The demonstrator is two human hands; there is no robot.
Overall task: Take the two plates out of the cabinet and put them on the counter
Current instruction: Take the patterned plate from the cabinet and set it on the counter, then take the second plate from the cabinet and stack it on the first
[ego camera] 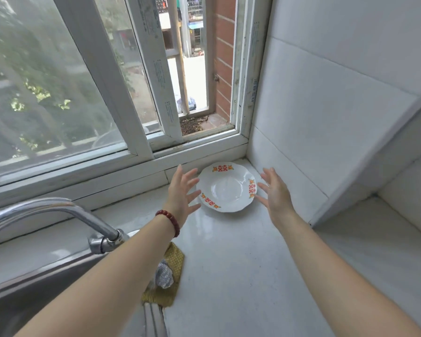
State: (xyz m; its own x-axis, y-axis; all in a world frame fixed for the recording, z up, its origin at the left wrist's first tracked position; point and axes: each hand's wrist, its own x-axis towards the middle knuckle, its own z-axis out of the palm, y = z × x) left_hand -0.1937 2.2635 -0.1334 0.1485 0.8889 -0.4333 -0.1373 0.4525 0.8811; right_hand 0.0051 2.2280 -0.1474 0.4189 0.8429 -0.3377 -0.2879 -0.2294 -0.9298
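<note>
— Looking down at the desk [229,263], what do we have in the far right corner?

— We have a white plate [227,187] with a scalloped rim and red and orange marks, lying flat on the desk near the far edge, close to the window sill and to the tiled wall on the right. We see one plate; whether a second lies under it we cannot tell.

— And our hands?

— Both reach forward with fingers spread wide, holding nothing. Our left hand [181,190] is at the plate's left rim, our right hand [275,193] at its right rim, so the plate sits between them. Whether the fingertips touch the rim we cannot tell. A red bead bracelet [169,221] circles the left wrist.

— What else is on the desk?

— At the near left, by the sink [34,293], a yellow cloth [173,263] lies with a grey scrubber [164,276] on it, partly hidden by our left forearm. The chrome faucet [58,215] arches over the sink.
</note>
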